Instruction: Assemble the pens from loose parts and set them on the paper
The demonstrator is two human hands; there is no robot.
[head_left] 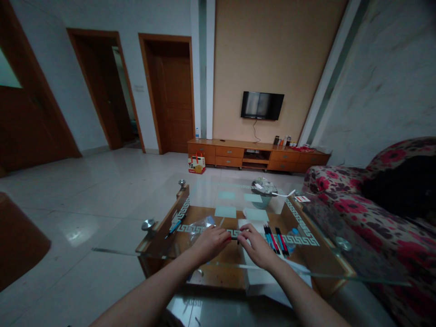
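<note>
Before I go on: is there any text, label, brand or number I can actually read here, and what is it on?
No text can be read in this view.
Red and white bag by the TV cabinet: printing too small and blurred.
Red and white card on the glass table: marks too small.
Pens beside the right hand: no legible print.
TV: no readable text.

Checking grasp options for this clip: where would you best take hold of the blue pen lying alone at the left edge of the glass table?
Grip the blue pen across the middle of its barrel, coming from above. It lies flat and slanted on the glass table, apart from the clear plastic bag and the left hand, so both long sides look free for fingertips.
</note>
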